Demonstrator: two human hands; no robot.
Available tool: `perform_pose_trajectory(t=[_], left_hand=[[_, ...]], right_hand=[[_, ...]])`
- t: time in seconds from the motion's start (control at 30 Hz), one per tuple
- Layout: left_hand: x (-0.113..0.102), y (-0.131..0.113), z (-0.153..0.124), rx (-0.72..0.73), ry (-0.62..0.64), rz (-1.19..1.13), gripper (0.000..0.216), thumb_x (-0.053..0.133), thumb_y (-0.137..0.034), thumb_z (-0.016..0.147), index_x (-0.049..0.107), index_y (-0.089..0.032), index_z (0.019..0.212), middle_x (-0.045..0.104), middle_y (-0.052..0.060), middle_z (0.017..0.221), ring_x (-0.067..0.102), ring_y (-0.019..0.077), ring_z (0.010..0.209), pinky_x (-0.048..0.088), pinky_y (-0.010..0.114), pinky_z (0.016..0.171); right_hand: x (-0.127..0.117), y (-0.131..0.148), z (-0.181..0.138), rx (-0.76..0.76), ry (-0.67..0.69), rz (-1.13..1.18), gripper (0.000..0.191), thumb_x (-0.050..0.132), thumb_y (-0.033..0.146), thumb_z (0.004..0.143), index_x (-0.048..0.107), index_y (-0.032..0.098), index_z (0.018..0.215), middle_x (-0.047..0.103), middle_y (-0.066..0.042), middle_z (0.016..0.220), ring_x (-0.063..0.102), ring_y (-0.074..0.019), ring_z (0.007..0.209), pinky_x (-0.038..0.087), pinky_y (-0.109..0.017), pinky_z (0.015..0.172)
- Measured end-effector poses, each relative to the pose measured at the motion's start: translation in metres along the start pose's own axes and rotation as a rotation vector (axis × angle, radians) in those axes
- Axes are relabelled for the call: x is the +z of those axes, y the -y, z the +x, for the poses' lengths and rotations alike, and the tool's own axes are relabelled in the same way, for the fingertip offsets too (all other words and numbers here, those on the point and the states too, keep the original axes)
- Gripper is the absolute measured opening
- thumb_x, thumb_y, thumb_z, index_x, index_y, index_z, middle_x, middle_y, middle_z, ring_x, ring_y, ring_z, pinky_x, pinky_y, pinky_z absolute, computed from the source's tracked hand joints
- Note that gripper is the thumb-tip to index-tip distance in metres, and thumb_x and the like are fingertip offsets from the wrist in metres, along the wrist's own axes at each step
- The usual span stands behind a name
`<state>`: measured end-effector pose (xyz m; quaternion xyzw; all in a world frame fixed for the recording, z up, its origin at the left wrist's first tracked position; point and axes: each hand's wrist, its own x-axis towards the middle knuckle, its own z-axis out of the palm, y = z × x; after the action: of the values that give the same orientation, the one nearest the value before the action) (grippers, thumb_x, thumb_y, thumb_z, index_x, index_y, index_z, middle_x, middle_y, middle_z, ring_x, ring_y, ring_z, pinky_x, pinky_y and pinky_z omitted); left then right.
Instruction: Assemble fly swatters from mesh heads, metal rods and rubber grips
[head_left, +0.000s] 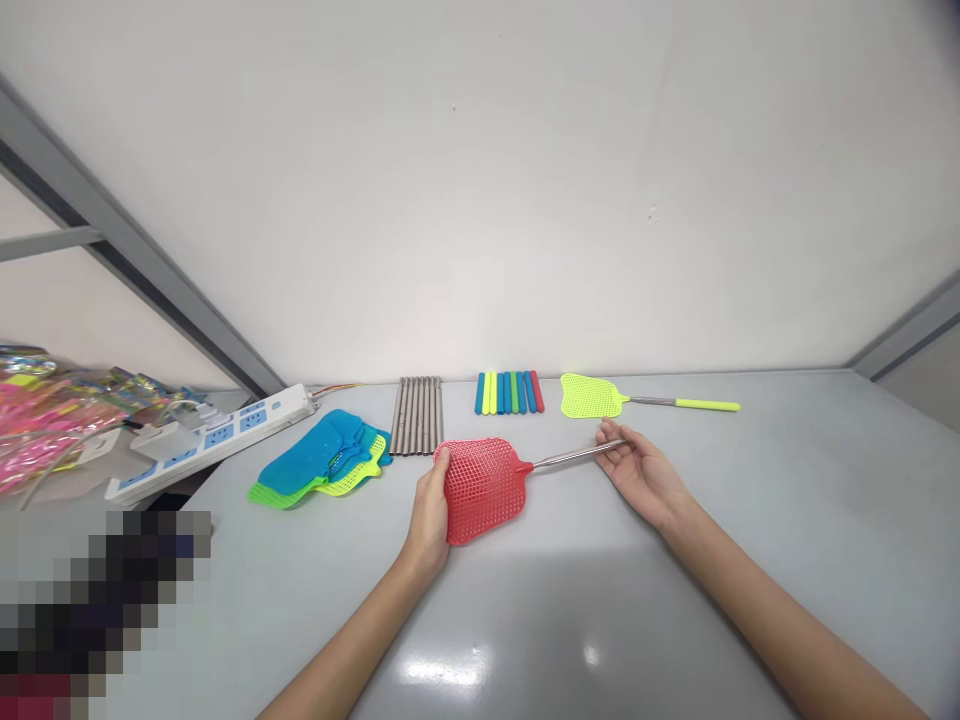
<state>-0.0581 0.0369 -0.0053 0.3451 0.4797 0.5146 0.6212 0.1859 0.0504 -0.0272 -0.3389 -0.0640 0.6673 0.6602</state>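
Note:
My left hand [429,512] grips the left edge of a red mesh swatter head [484,488], holding it just above the grey table [525,620]. A bare metal rod [574,456] runs right from the head's neck. My right hand [641,472] pinches the rod's far end between thumb and fingers. Behind them lie a row of metal rods [417,415], a row of blue, yellow, green and red handle sleeves [508,392], and a complete yellow-green swatter [592,396].
A pile of blue and yellow-green swatter heads [322,462] lies at the left. A white power strip [214,440] and pink packaged goods [45,420] sit further left. A white wall stands behind the table.

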Motion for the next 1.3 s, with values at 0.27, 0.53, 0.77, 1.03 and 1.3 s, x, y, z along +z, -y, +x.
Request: perform_pose_trajectory(t=[0.27,0.53,0.77,1.03,1.3], left_hand=[[-0.0035,0.0057,0.0015,0.085,-0.019,0.011,0.043,0.050,-0.048,0.069,0.061,-0.012,0.090,0.066,0.006,0.081,0.060,0.0197,0.070,0.044,0.027,0.064],[-0.0025,0.0049,0.0012,0.070,-0.021,0.011,0.041,0.050,-0.047,0.069,0.061,-0.012,0.088,0.066,0.005,0.077,0.059,0.0185,0.066,0.043,0.026,0.061],[-0.0036,0.0057,0.0017,0.063,-0.003,0.034,0.039,0.047,-0.045,0.073,0.062,-0.012,0.087,0.066,0.006,0.080,0.059,0.0182,0.068,0.043,0.026,0.063],[-0.0037,0.0049,0.0028,0.054,0.002,0.061,0.043,0.047,-0.049,0.071,0.062,-0.013,0.089,0.066,0.006,0.080,0.059,0.0197,0.067,0.043,0.026,0.060],[-0.0021,0.0030,0.0022,0.019,-0.024,0.053,0.044,0.048,-0.050,0.069,0.063,-0.013,0.085,0.067,0.006,0.075,0.060,0.0202,0.065,0.043,0.027,0.060]], right_hand=[[0.0010,0.0008,-0.0018,-0.002,-0.029,-0.015,0.019,0.049,0.010,0.073,0.057,0.012,0.090,0.063,-0.003,0.076,0.060,-0.0128,0.072,0.051,-0.026,0.072],[0.0004,0.0020,-0.0021,0.005,-0.024,-0.025,0.020,0.047,0.010,0.073,0.057,0.011,0.091,0.062,-0.004,0.076,0.060,-0.0128,0.072,0.051,-0.025,0.071],[0.0000,0.0020,-0.0016,0.010,-0.013,-0.028,0.021,0.046,0.010,0.073,0.056,0.011,0.092,0.062,-0.004,0.077,0.060,-0.0131,0.073,0.050,-0.026,0.073],[-0.0011,0.0028,-0.0025,0.011,0.003,-0.029,0.021,0.047,0.010,0.073,0.056,0.013,0.092,0.062,-0.004,0.079,0.060,-0.0128,0.074,0.050,-0.026,0.074],[-0.0015,0.0029,-0.0036,0.011,0.019,-0.050,0.020,0.048,0.011,0.073,0.057,0.012,0.091,0.062,-0.005,0.078,0.060,-0.0129,0.074,0.050,-0.027,0.075]])
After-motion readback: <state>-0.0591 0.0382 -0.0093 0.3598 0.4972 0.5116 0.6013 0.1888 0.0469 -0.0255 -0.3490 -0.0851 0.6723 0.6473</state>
